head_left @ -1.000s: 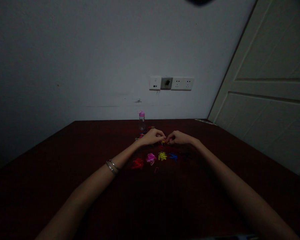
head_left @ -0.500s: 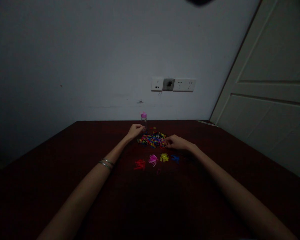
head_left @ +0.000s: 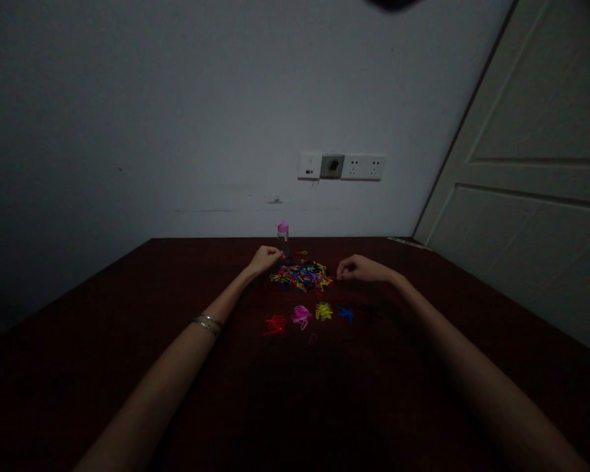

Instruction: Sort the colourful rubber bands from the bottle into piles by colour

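Note:
A mixed pile of small coloured loops shaped like paper clips [head_left: 302, 276] lies on the dark red table. My left hand [head_left: 267, 258] is at the pile's far left edge, thumb and fingers pinched together in front of a clear bottle with a pink cap [head_left: 282, 228]. Just right of the pile is my right hand [head_left: 358, 267], its fingers curled and closed; anything between the fingertips is too small to make out. Nearer me lie sorted heaps: red clips [head_left: 276, 325], pink clips [head_left: 301, 316], yellow clips [head_left: 324, 311] and blue clips [head_left: 345, 313].
One single pinkish clip [head_left: 313, 338] lies in front of the heaps. A faint dark patch [head_left: 370, 313] shows right of the blue heap. Behind the table [head_left: 201, 262] rises a pale wall with sockets and switches [head_left: 341, 166]. A white panelled door [head_left: 531, 170] stands at the right.
My right hand has moved up and to the right, off the mixed pile's right edge. My left hand stays almost where it was.

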The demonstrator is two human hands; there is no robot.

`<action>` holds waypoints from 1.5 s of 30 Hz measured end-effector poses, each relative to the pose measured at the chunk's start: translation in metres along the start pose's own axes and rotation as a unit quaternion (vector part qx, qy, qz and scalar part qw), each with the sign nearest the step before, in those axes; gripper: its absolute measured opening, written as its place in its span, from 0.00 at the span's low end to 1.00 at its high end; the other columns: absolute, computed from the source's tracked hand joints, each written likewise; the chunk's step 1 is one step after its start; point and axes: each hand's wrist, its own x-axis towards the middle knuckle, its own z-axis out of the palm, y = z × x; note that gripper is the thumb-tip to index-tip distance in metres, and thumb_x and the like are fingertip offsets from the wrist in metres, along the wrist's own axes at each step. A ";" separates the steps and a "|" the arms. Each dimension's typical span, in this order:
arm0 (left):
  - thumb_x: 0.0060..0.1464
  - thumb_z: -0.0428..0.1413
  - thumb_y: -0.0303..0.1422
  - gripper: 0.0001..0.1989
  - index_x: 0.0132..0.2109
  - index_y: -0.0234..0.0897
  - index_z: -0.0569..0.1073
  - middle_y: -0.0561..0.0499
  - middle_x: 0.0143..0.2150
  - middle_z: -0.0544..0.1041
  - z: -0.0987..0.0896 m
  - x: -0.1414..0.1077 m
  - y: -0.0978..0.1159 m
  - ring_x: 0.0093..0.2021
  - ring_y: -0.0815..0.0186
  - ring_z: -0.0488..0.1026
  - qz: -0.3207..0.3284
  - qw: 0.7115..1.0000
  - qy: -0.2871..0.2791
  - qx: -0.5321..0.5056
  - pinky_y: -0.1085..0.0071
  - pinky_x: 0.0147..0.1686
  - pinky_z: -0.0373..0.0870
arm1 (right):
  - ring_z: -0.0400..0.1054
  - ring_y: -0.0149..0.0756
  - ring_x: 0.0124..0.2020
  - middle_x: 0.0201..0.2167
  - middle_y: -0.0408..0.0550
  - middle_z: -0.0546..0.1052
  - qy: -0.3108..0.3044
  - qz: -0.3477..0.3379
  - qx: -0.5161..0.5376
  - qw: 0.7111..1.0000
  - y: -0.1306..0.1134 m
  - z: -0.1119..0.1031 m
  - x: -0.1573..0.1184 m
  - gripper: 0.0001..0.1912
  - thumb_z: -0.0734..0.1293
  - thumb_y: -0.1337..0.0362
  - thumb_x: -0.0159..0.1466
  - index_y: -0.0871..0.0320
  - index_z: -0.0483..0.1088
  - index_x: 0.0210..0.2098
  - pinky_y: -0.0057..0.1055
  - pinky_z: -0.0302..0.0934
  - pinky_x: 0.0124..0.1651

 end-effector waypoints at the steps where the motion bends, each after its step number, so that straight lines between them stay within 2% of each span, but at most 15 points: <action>1: 0.45 0.51 0.37 0.15 0.26 0.28 0.75 0.54 0.14 0.64 -0.004 0.001 -0.001 0.17 0.75 0.56 -0.002 1.000 -0.014 0.008 0.76 0.19 0.49 | 0.62 0.29 0.25 0.24 0.45 0.72 -0.016 0.017 0.008 1.000 0.004 -0.006 -0.004 0.11 0.61 0.65 0.50 0.62 0.72 0.29 0.25 0.55 0.29; 4: 0.44 0.51 0.37 0.14 0.26 0.28 0.75 0.55 0.13 0.61 -0.020 0.004 -0.002 0.16 0.75 0.54 -0.003 0.998 -0.052 0.037 0.75 0.18 0.48 | 0.60 0.27 0.22 0.21 0.44 0.71 -0.085 0.070 0.032 0.993 0.014 -0.019 -0.014 0.11 0.62 0.64 0.48 0.62 0.73 0.29 0.25 0.54 0.25; 7: 0.43 0.52 0.36 0.14 0.27 0.28 0.75 0.54 0.14 0.62 -0.035 0.006 -0.005 0.16 0.74 0.55 -0.009 0.996 -0.078 0.050 0.74 0.17 0.47 | 0.59 0.26 0.20 0.19 0.43 0.71 -0.157 0.113 0.053 0.980 0.020 -0.020 -0.021 0.11 0.64 0.64 0.46 0.62 0.74 0.28 0.25 0.53 0.24; 11: 0.42 0.53 0.35 0.12 0.27 0.29 0.75 0.52 0.15 0.64 -0.044 0.002 -0.008 0.16 0.73 0.57 -0.037 0.995 -0.091 0.030 0.73 0.17 0.50 | 0.62 0.27 0.22 0.23 0.45 0.74 -0.200 0.156 0.049 0.966 0.020 -0.016 -0.017 0.12 0.66 0.64 0.44 0.60 0.75 0.29 0.24 0.54 0.24; 13: 0.42 0.52 0.34 0.12 0.28 0.28 0.75 0.52 0.15 0.64 -0.045 0.000 -0.008 0.16 0.73 0.57 -0.051 0.994 -0.090 0.029 0.74 0.17 0.50 | 0.63 0.28 0.23 0.27 0.46 0.75 -0.183 0.153 0.043 0.970 0.019 -0.017 -0.011 0.14 0.66 0.65 0.44 0.59 0.74 0.31 0.24 0.55 0.23; 15: 0.42 0.52 0.34 0.13 0.28 0.28 0.75 0.53 0.15 0.64 -0.045 -0.001 -0.008 0.16 0.73 0.57 -0.053 0.994 -0.091 0.038 0.75 0.17 0.50 | 0.64 0.29 0.24 0.28 0.47 0.76 -0.137 0.126 0.039 0.982 0.018 -0.020 -0.003 0.14 0.65 0.66 0.45 0.60 0.74 0.33 0.24 0.55 0.24; 18: 0.42 0.52 0.34 0.13 0.29 0.27 0.75 0.54 0.15 0.64 -0.045 0.000 -0.009 0.16 0.74 0.57 -0.033 0.993 -0.095 0.061 0.76 0.17 0.50 | 0.64 0.30 0.25 0.28 0.47 0.76 -0.057 0.072 0.025 0.995 0.017 -0.022 0.010 0.14 0.63 0.68 0.46 0.61 0.73 0.33 0.25 0.57 0.27; 20: 0.42 0.52 0.34 0.13 0.29 0.27 0.75 0.54 0.15 0.64 -0.043 0.003 -0.011 0.17 0.74 0.57 -0.017 0.993 -0.098 0.070 0.76 0.17 0.50 | 0.65 0.31 0.25 0.27 0.48 0.75 -0.029 0.055 0.011 0.998 0.018 -0.018 0.019 0.14 0.63 0.68 0.47 0.62 0.73 0.33 0.26 0.57 0.28; 28: 0.44 0.51 0.36 0.14 0.29 0.28 0.75 0.53 0.17 0.65 -0.033 0.005 -0.013 0.18 0.74 0.59 0.012 0.990 -0.118 0.081 0.77 0.19 0.53 | 0.66 0.33 0.31 0.32 0.48 0.74 0.014 0.042 -0.034 0.998 0.038 0.007 0.034 0.15 0.66 0.67 0.45 0.61 0.71 0.35 0.25 0.58 0.31; 36: 0.42 0.51 0.34 0.13 0.28 0.29 0.75 0.53 0.16 0.66 -0.025 0.000 -0.005 0.17 0.74 0.59 0.010 0.992 -0.105 0.075 0.77 0.18 0.52 | 0.65 0.29 0.26 0.28 0.46 0.74 0.015 0.051 -0.048 0.997 0.036 0.013 0.032 0.17 0.62 0.72 0.47 0.62 0.71 0.37 0.24 0.57 0.29; 45: 0.41 0.52 0.35 0.13 0.28 0.29 0.75 0.52 0.19 0.69 -0.020 -0.001 -0.005 0.19 0.73 0.61 0.025 0.989 -0.116 0.083 0.77 0.20 0.55 | 0.64 0.29 0.25 0.26 0.46 0.74 0.039 0.053 -0.057 0.996 0.038 0.012 0.030 0.18 0.60 0.72 0.47 0.63 0.71 0.38 0.24 0.56 0.27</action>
